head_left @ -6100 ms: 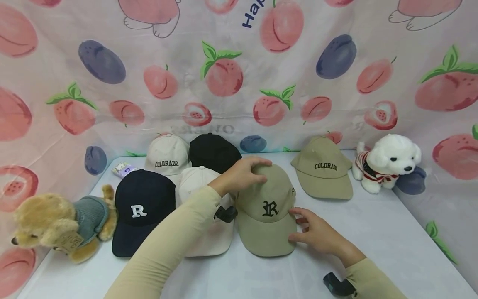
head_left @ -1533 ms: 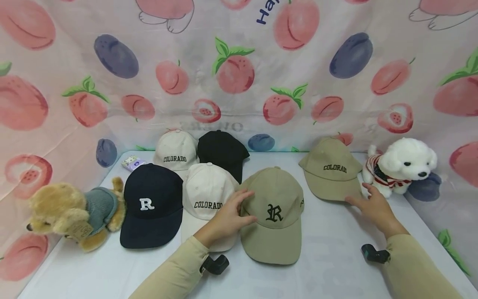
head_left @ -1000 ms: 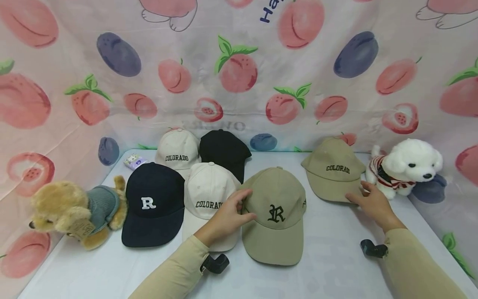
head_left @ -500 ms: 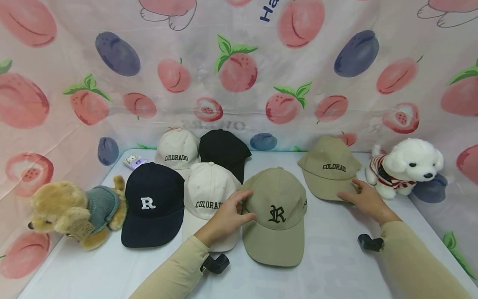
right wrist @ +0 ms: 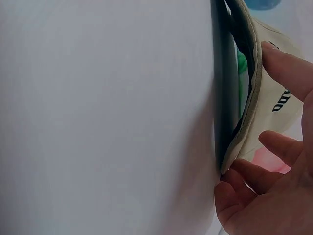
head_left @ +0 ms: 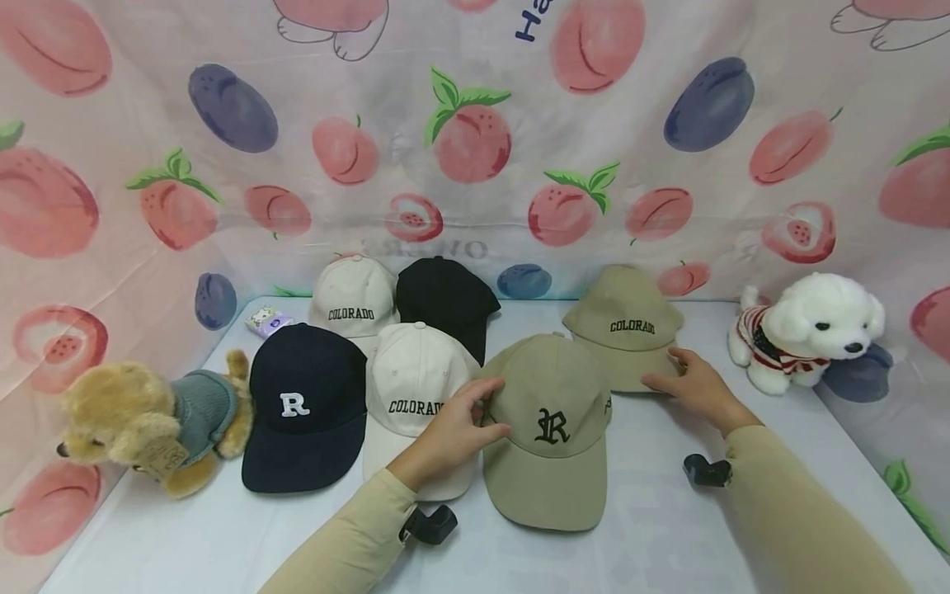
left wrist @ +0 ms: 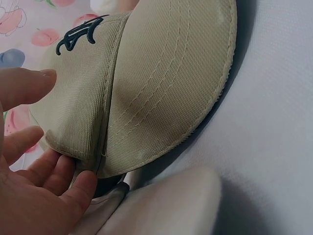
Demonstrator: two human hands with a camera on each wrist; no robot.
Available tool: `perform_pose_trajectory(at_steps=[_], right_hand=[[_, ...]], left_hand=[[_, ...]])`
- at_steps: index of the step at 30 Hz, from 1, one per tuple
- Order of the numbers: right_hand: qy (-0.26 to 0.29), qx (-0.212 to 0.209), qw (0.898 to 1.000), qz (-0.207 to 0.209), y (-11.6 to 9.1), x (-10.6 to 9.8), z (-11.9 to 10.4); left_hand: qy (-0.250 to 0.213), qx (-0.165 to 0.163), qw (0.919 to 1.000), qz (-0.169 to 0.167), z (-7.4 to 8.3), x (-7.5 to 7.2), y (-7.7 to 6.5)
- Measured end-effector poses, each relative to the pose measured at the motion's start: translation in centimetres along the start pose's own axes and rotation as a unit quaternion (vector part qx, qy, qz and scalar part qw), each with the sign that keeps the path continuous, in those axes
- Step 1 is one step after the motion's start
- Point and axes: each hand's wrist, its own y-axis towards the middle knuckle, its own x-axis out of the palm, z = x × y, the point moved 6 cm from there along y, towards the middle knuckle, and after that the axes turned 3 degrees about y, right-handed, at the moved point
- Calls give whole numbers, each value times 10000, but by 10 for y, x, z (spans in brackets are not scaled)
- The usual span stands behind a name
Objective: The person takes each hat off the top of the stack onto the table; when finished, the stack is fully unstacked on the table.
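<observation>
In the head view, my left hand (head_left: 453,429) rests against the left side of a khaki baseball cap (head_left: 545,487) with a black R. The left wrist view shows its fingertips (left wrist: 61,171) at the cap's lower edge, the thumb lifted away. Further back, my right hand (head_left: 698,388) holds the right side of a second khaki baseball cap (head_left: 623,305), lettered COLORADO. Seen from the right wrist, the thumb (right wrist: 281,66) lies on the brim and the fingers are at its edge. The brim's left corner is hidden behind the R cap.
Left of the R cap are a white COLORADO cap (head_left: 419,363) and a navy cap (head_left: 304,371). Behind stand another white cap (head_left: 352,289) and a black cap (head_left: 445,297). A brown plush dog (head_left: 111,412), a white plush dog (head_left: 809,322) and a small purple packet (head_left: 269,320) flank them.
My right hand has taken hold of the khaki COLORADO cap and shifted it left, away from the white plush dog. The left hand went from the R cap's top to its left side, then stayed.
</observation>
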Motion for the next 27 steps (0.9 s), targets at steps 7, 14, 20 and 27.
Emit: perform_pose_trajectory(at_steps=[7, 14, 20, 27], right_hand=[[118, -125, 9999, -4, 10, 13, -17], [323, -62, 9995, -24, 20, 19, -21], [389, -76, 9991, -155, 21, 19, -22], [555, -194, 9980, -222, 25, 24, -24]], left_hand=[[-5, -14, 10000, 30, -1, 0, 0], [15, -90, 9999, 75, 0, 1, 0], [25, -85, 9999, 70, -2, 3, 0], [132, -155, 9998, 30, -1, 3, -2]])
